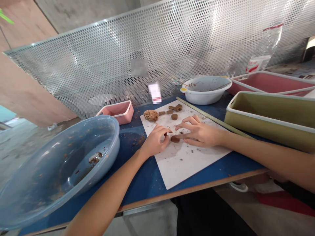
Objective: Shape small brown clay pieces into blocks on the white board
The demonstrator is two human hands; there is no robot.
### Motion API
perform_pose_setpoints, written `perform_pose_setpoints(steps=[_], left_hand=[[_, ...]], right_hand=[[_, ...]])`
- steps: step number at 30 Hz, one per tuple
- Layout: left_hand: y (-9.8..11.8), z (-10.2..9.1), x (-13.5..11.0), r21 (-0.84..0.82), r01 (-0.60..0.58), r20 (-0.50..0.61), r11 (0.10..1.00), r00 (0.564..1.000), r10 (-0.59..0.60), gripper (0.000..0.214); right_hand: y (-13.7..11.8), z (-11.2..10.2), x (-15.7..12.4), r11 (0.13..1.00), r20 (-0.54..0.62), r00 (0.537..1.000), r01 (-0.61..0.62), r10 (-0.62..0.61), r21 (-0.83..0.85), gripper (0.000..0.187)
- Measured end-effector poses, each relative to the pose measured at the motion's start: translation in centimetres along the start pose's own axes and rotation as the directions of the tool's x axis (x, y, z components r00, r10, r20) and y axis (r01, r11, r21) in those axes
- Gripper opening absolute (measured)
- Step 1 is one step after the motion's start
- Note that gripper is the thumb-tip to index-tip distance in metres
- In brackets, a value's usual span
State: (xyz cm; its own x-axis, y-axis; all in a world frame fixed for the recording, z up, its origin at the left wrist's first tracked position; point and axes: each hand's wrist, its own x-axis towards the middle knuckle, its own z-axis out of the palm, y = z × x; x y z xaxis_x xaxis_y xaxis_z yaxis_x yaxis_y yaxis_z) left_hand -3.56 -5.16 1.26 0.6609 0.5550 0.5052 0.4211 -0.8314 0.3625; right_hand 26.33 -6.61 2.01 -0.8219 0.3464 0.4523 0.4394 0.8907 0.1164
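Lumps (174,116) on board (177,170), basin (81,144) left, trough (265,124) right

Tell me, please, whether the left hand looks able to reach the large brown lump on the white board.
Probably yes: the left hand appears empty and is close to the large brown lump, with nothing visible standing between them on the white board.

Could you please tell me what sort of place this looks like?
Probably an informal craft workspace: a brown, clay-like lump lies on a white board, a blue basin sits nearby, and a perforated metal screen stands behind.
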Motion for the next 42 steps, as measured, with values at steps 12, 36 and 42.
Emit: perform_pose_setpoints(steps=[12,36,42], left_hand=[[0.3,-0.3,0.0,0.006,-0.004,0.069,1.0,0.998,0.004,0.023],[-0.7,0.5,0.2,-0.071,0.109,0.133,0.992,0.986,-0.099,0.033],[-0.6,0.4,0.7,-0.085,0.22,0.181,0.972,0.962,-0.202,0.029]], right_hand=[[0.3,0.0,-0.2,0.999,0.041,0.999,0.003,-0.005,0.054,0.036],[0.2,-0.3,0.1,0.986,-0.138,0.977,-0.164,0.163,0.003,0.037],[-0.4,-0.4,0.5,0.991,-0.13,0.982,-0.137,0.136,0.001,0.038]])
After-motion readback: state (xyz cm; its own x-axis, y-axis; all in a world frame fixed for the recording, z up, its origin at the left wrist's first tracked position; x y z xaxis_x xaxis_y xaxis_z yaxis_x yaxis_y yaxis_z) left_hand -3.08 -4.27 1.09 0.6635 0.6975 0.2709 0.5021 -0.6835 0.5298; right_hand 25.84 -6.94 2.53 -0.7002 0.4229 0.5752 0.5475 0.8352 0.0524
